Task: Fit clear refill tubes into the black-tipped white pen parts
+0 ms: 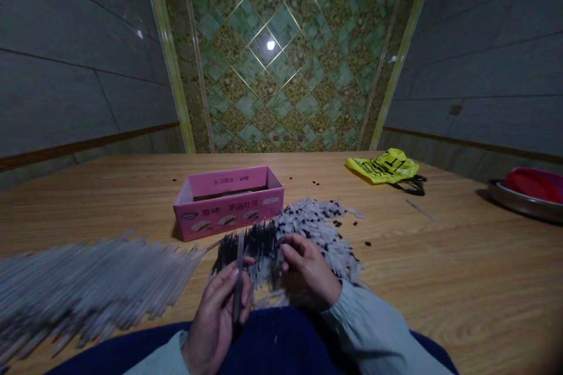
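My left hand (217,304) is closed around a thin, translucent grey stick (240,249), held nearly upright above my lap. To its right, my right hand (310,266) has thumb and forefinger pinched together, and whatever they may hold is too small to make out. Just behind both hands lies a bunch of dark, thin pieces (229,249). It runs into a heap of short clear pieces with small black bits (312,217), beside my right hand. Many long translucent sticks (101,281) lie in a wide layer at the left.
A pink open-topped cardboard box (233,214) stands behind the dark pieces. Farther right are a yellow plastic bag (387,165) with black print, a single loose stick (421,210) and a metal tray (523,202) with something red. Tiny black bits dot the wooden table (440,269).
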`<state>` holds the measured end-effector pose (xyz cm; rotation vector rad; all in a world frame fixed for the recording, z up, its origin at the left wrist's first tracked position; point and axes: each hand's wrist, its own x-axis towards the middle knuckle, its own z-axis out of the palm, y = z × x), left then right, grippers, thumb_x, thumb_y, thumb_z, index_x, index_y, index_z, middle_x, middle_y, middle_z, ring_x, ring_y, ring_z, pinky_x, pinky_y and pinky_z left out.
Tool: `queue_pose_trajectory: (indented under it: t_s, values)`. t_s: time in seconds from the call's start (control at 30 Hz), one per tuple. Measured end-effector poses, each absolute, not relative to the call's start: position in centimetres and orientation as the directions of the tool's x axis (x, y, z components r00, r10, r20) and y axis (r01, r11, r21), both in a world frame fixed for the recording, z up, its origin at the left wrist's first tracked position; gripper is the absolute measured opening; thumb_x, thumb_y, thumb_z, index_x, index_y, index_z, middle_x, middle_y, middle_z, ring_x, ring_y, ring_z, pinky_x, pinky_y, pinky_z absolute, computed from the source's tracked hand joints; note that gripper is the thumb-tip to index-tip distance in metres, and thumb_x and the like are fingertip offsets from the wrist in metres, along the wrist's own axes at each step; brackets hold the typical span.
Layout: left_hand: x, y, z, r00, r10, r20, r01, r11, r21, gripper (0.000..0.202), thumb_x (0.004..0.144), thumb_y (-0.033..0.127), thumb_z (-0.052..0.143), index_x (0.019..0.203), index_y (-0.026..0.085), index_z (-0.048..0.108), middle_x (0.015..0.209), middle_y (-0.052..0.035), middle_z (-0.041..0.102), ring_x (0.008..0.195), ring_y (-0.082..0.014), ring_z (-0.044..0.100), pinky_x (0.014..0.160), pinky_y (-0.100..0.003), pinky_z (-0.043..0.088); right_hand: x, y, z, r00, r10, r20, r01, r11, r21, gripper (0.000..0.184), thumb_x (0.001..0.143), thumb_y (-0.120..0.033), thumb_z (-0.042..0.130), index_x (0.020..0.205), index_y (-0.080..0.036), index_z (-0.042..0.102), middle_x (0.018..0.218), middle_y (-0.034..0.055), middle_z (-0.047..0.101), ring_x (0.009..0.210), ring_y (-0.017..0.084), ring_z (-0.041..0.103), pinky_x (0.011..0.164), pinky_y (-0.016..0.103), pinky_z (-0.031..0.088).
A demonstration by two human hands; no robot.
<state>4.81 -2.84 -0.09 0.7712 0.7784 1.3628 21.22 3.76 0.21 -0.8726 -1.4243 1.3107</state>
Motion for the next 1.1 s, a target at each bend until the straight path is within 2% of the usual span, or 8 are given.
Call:
queue_pose_trajectory:
  t_s: [0.17,0.37,0.47,0.53,0.63,0.73,0.93,1.1]
  values:
    - [5.6,-4.9,0.8,-0.034,0.998,-0.057,-0.527,0.031,0.85,0.024,0.08,0.037,0.053,0.093,0.019,0.058,0.044,0.0046,0.044,0.035,-0.0072,0.03,0.032,-0.018,0.023,19.6,1.6,-0.1,-0.531,0.847,-0.028,-0.237,-0.18,-0.955,0.042,0.073,-0.054,0.06,0.084,-0.018,0.041,0.064,-0.0025,0.057,0.052,0.011,0.059,0.053,0.022,0.045]
    - [4.9,-4.9,1.4,-0.094,0.992,-0.087,-0.518,0.027,0.855,0.026,0.073,0.039,0.06,0.089,0.018,0.06,0.044,0.0037,0.046,0.039,-0.0081,0.037,0.036,-0.018,0.029,19.7,0.3,0.0,-0.708,0.683,-0.18,0.022,-0.233,-0.972,0.046,0.072,-0.059,0.059,0.083,-0.018,0.041,0.074,0.0001,0.058,0.055,0.011,0.062,0.046,0.018,0.044]
    - [4.8,-4.6,1.3,-0.099,0.991,-0.086,-0.504,0.025,0.863,0.028,0.071,0.039,0.061,0.089,0.017,0.059,0.045,0.0037,0.046,0.039,-0.0083,0.036,0.034,-0.018,0.027,21.3,1.1,0.2,-0.737,0.633,-0.238,0.16,-0.178,-0.971,0.035,0.08,-0.052,0.052,0.085,-0.018,0.04,0.078,0.0011,0.058,0.045,0.008,0.057,0.042,0.017,0.041]
    - [4.9,-4.4,1.3,-0.091,0.992,-0.085,-0.492,0.029,0.87,0.029,0.072,0.039,0.06,0.091,0.017,0.059,0.045,0.004,0.046,0.038,-0.0081,0.034,0.033,-0.018,0.026,22.8,2.1,0.4,-0.68,0.696,-0.231,0.263,-0.062,-0.963,0.025,0.086,-0.043,0.046,0.085,-0.018,0.041,0.078,0.001,0.058,0.044,0.008,0.055,0.045,0.019,0.041]
    - [5.1,-4.4,1.1,-0.071,0.995,-0.074,-0.478,0.031,0.878,0.028,0.075,0.039,0.058,0.093,0.018,0.057,0.045,0.0044,0.046,0.038,-0.0084,0.034,0.032,-0.018,0.026,24.6,3.4,1.1,-0.481,0.877,-0.023,0.466,0.233,-0.854,0.015,0.085,-0.031,0.047,0.078,-0.018,0.045,0.076,0.0013,0.057,0.064,0.012,0.056,0.06,0.023,0.043]
    - [5.2,-4.3,1.0,-0.061,0.996,-0.058,-0.47,0.023,0.883,0.027,0.076,0.039,0.056,0.093,0.018,0.056,0.046,0.0044,0.046,0.039,-0.0085,0.034,0.033,-0.019,0.027,25.3,3.3,2.5,-0.424,0.896,0.135,0.594,0.387,-0.706,0.01,0.084,-0.026,0.047,0.078,-0.018,0.05,0.078,0.0024,0.058,0.075,0.015,0.054,0.067,0.024,0.041]
    - [5.0,-4.2,0.9,-0.078,0.995,-0.067,-0.443,0.026,0.896,0.026,0.077,0.039,0.056,0.092,0.018,0.057,0.047,0.0045,0.046,0.039,-0.0079,0.035,0.035,-0.019,0.028,25.6,1.5,4.5,-0.578,0.805,-0.132,0.767,0.482,-0.423,0.008,0.074,-0.018,0.057,0.08,-0.019,0.062,0.071,0.0019,0.062,0.065,0.016,0.054,0.054,0.022,0.031]
    - [4.9,-3.9,0.6,-0.062,0.996,-0.058,-0.425,0.026,0.905,0.027,0.078,0.04,0.055,0.094,0.018,0.056,0.048,0.0047,0.046,0.039,-0.0077,0.035,0.035,-0.019,0.028,25.9,1.7,4.6,-0.492,0.869,-0.052,0.822,0.445,-0.355,0.014,0.078,-0.02,0.051,0.088,-0.018,0.06,0.078,0.0045,0.064,0.068,0.016,0.055,0.055,0.023,0.03]
